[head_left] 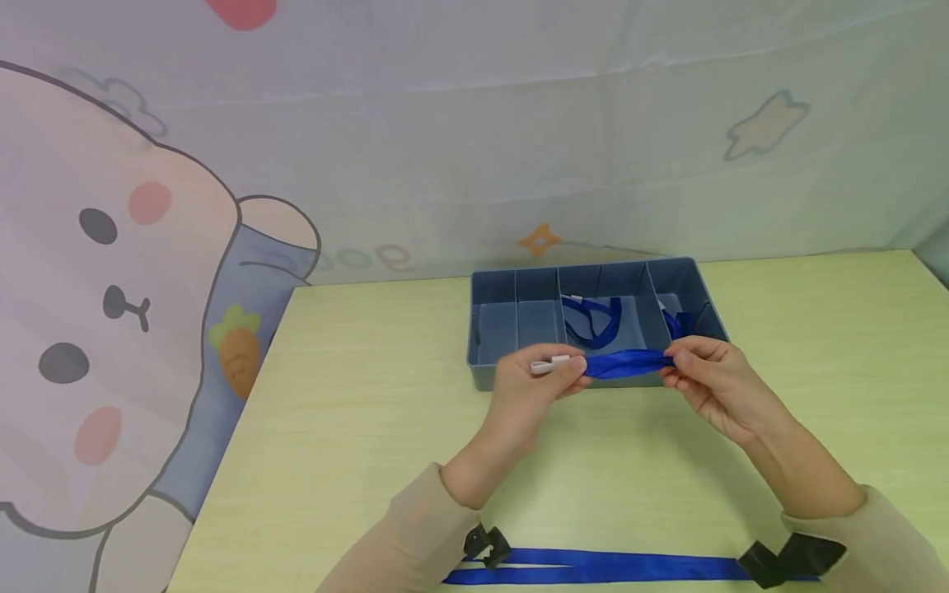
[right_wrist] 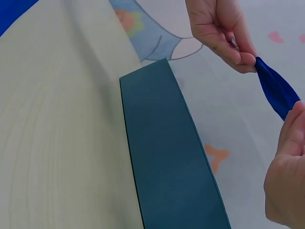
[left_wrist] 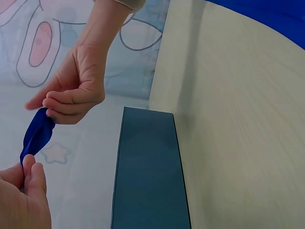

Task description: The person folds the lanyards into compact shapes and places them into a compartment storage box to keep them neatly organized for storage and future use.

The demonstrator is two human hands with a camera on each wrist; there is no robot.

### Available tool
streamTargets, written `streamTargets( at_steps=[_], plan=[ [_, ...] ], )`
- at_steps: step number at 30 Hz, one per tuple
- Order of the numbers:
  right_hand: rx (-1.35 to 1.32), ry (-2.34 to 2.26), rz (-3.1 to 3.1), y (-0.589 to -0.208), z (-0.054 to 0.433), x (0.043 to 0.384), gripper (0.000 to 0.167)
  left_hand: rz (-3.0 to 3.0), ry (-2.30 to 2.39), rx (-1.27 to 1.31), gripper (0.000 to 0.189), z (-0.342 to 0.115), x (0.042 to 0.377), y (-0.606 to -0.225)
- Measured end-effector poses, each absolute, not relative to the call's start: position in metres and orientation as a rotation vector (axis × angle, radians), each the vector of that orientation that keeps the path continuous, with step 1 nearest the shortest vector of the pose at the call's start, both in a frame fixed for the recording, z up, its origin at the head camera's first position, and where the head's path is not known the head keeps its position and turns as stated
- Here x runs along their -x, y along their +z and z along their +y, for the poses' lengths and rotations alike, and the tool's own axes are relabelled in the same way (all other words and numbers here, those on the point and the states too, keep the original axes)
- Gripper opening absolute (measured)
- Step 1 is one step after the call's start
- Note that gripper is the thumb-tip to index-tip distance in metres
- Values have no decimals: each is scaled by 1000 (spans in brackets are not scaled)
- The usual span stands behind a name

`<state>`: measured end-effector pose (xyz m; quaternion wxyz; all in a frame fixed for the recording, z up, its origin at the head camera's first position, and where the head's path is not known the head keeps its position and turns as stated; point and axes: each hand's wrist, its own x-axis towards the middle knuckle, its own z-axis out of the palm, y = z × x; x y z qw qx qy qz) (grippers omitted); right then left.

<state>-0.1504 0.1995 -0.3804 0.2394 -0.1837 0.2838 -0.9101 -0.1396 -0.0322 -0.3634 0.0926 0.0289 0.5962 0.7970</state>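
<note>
A folded blue lanyard (head_left: 628, 363) with a white clip end (head_left: 550, 365) is stretched between two hands in front of the tray. My left hand (head_left: 528, 399) pinches the end by the white piece, thumb on top. The other end is pinched by my right hand (head_left: 717, 385) between thumb and fingers. In the left wrist view the blue band (left_wrist: 38, 131) looks bunched and slightly twisted between the fingertips. The right wrist view shows the same band (right_wrist: 276, 88) spanning both hands. Behind them stands a grey-blue divided tray (head_left: 495, 377), its front wall partly covered by the hands.
Inside the tray, a coiled blue lanyard (head_left: 612, 331) lies in a middle compartment and another blue lanyard (head_left: 676, 323) in the right one. More blue strap (head_left: 638, 567) stretches along the table's near edge, under the wrists. A printed cloth (head_left: 460, 148) hangs behind the table (head_left: 356, 428).
</note>
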Motion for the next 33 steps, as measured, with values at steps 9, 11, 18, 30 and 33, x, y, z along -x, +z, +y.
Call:
streamTargets(
  at_steps=[9, 11, 18, 30, 33],
  plan=[
    [478, -2339, 1750, -377, 201, 146, 31, 1832, 2327, -115, 19, -34, 138, -366],
    [438, -2197, 1996, -374, 201, 145, 28, 1845, 2325, -135, 19, -34, 138, -366],
    [360, -1897, 2378, -367, 197, 144, 10, 1911, 2312, -210, 18, -33, 138, -369],
    [388, -1565, 2858, -356, 181, 136, 15, 2095, 2300, -297, 15, -31, 137, -369],
    [523, -1452, 3099, -355, 174, 132, 8, 2130, 2295, -323, 17, -30, 135, -367]
  ],
)
